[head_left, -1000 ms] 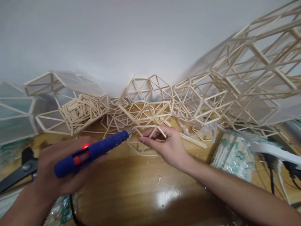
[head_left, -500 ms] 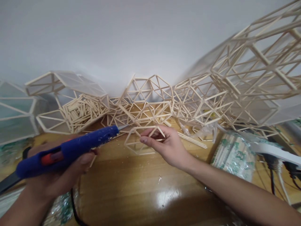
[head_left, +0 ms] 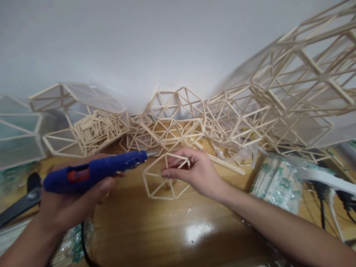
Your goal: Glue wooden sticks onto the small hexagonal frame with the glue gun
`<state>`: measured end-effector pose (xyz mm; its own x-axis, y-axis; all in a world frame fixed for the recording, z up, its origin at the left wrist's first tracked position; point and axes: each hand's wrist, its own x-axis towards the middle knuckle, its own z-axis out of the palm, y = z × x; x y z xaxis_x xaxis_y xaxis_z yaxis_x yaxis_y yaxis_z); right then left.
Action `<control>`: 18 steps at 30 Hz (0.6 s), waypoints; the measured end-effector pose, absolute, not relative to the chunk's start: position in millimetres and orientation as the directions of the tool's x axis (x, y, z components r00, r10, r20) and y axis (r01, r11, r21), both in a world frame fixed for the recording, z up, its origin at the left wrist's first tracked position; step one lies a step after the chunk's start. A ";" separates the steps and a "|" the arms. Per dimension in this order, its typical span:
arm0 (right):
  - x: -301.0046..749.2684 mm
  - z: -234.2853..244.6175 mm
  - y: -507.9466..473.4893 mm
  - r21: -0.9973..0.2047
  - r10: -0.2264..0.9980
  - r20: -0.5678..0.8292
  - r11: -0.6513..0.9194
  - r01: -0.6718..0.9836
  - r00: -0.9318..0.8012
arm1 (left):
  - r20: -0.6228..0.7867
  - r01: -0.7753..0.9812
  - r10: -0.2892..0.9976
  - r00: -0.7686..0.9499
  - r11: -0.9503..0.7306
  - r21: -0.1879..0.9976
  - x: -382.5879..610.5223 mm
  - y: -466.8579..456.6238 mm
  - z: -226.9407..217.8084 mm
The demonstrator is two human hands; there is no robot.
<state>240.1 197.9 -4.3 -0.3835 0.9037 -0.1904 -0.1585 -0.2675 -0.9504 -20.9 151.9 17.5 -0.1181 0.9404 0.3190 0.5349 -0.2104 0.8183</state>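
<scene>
My left hand (head_left: 75,204) is wrapped round a blue hot glue gun (head_left: 111,167) with a red part showing in its side slot. The gun's metal nozzle points right, close to the upper edge of a small wooden stick frame (head_left: 148,185). This frame is a polygon of pale sticks with spokes meeting inside it. My right hand (head_left: 191,168) pinches the frame at its right side between thumb and fingers, tilting it above the table. Part of the frame lies hidden behind those fingers.
Stick lattices (head_left: 175,129) line the wall, and a tall lattice (head_left: 314,81) leans in at right. Short sticks (head_left: 100,128) lie heaped at left. Near my right arm are a bag of sticks (head_left: 275,181) and a white power strip (head_left: 328,178). Scissors (head_left: 27,196) lie at far left.
The stick frame has tilted to face me more and come slightly lower. The glue gun has shifted right, bringing its nozzle to the frame's upper edge.
</scene>
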 end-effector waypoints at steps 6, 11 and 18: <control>240.2 -4.9 198.4 -0.978 0.935 -0.141 -0.183 -0.100 -0.325 | 0.388 0.553 0.903 0.186 -0.423 0.718 -20.1 167.5 32.5; 239.3 -5.8 197.2 -0.985 0.942 -0.103 -0.142 -0.100 -0.320 | 0.433 0.592 0.826 0.361 -0.561 0.578 -19.5 172.3 37.4; 237.6 -6.3 196.0 -0.966 0.926 -0.168 -0.224 -0.131 -0.339 | 0.442 0.648 0.805 0.395 -0.585 0.487 -29.4 163.9 26.0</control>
